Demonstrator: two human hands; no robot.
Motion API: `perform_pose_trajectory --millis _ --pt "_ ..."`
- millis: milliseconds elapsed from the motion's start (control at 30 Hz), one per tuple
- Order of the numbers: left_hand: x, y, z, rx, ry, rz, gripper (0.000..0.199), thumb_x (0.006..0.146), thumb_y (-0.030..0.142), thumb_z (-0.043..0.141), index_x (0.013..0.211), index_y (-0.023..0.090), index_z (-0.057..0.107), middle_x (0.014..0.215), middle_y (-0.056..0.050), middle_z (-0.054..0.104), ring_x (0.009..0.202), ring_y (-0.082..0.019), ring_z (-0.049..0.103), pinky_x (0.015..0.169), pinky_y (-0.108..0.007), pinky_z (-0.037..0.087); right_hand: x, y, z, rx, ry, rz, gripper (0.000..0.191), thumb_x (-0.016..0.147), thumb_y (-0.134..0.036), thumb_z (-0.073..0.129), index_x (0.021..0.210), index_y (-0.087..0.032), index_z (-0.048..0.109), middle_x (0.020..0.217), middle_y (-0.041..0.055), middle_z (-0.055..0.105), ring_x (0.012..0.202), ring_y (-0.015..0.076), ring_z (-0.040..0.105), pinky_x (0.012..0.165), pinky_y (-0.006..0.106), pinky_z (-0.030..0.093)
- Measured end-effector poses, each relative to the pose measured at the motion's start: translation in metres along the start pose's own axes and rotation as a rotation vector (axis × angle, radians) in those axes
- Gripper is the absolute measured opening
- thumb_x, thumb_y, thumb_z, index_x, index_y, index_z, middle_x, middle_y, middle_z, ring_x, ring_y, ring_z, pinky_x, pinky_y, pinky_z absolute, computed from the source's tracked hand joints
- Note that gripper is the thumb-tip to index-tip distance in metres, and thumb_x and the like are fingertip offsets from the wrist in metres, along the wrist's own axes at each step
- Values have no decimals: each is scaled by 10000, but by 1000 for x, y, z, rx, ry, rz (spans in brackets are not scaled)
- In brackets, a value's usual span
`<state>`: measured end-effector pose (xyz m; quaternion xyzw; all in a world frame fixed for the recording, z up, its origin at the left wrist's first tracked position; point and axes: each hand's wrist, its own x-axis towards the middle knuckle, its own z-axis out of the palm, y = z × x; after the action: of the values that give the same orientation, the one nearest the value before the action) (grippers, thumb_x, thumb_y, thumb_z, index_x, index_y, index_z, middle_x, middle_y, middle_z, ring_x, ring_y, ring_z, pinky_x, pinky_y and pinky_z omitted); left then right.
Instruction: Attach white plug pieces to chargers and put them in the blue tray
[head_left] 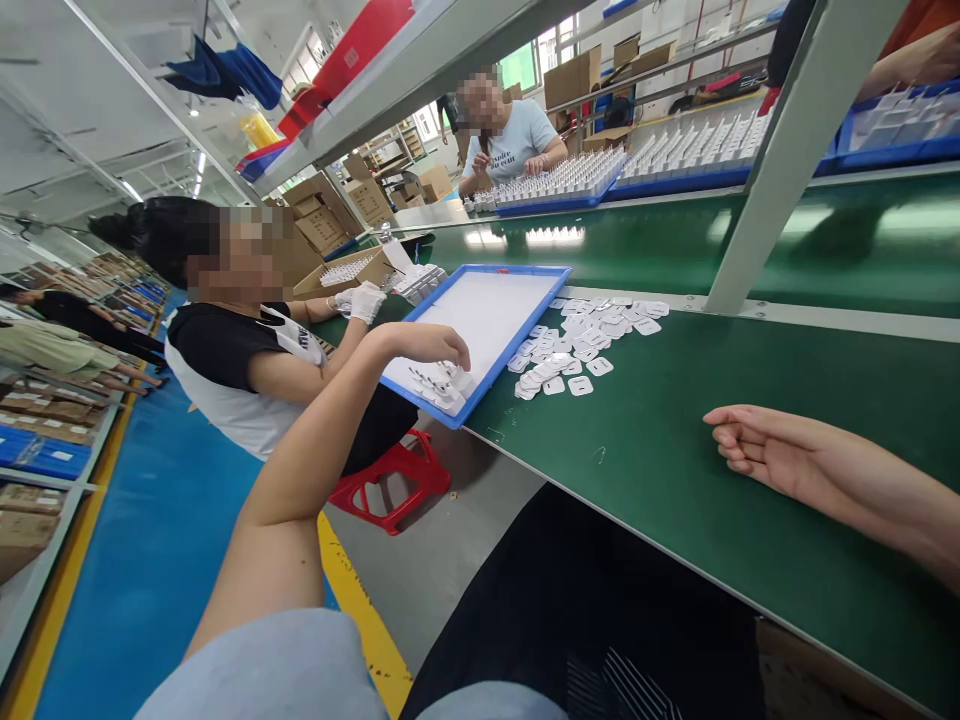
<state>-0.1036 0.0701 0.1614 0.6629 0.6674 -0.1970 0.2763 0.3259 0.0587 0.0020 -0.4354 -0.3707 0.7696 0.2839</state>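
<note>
My left hand (431, 345) reaches over the near end of a white tray with a blue rim (501, 378). Its fingers are bent down and closed at the edge of a small white part (460, 382), which they partly hide. Beside it in the tray's corner stand several like white parts with thin metal pins (433, 388). My right hand (765, 448) is held over the green table at the right, palm turned inward. Its fingers are loosely curled and nothing shows in them. Between the hands lies a loose pile of flat white square plates with small slots (574, 345).
A co-worker wearing white gloves (366, 302) sits at the left by a cardboard box (341, 275) of white parts. Across the green table (645, 440), another person works behind blue trays (611, 185) full of white parts. A metal post (802, 160) rises at the right. A red stool (394, 490) stands below.
</note>
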Motion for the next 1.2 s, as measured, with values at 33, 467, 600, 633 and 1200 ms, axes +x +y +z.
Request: perform_pose_trajectory --millis 33,467,600,633,1200 --pt "0 2 0 19 -13 0 331 803 227 525 1037 194 757 1187 -34 742 1112 -216 637 930 -234 459 0 0 0 -3 0 3 293 723 -357 820 957 -186 777 840 75 594 816 205 565 681 255 644" --pt "3 4 8 301 80 -43 355 709 413 689 968 173 724 1058 -85 732 883 -219 646 682 -257 429 0 1 -2 -19 3 -4 302 731 -368 817 964 -181 777 842 76 599 828 207 574 690 254 648" --pt "3 9 9 316 85 -31 306 708 338 679 958 167 725 1038 -88 728 845 -214 644 644 -266 417 0 0 -1 -30 -6 -3 306 736 -374 815 971 -184 775 845 75 602 830 208 579 699 254 649" --pt "3 10 8 319 89 -36 302 706 321 678 961 166 727 1034 -89 730 844 -214 644 645 -266 418 0 0 0 -33 -6 -3 309 738 -380 813 975 -185 775 848 76 604 832 210 581 698 258 650" --pt "9 18 5 466 304 115 174 769 174 611 897 195 726 1010 -45 749 950 -201 636 972 -337 323 -1 2 -3 -65 -14 -17 287 782 -391 777 1001 -206 769 878 78 618 870 221 591 725 270 651"
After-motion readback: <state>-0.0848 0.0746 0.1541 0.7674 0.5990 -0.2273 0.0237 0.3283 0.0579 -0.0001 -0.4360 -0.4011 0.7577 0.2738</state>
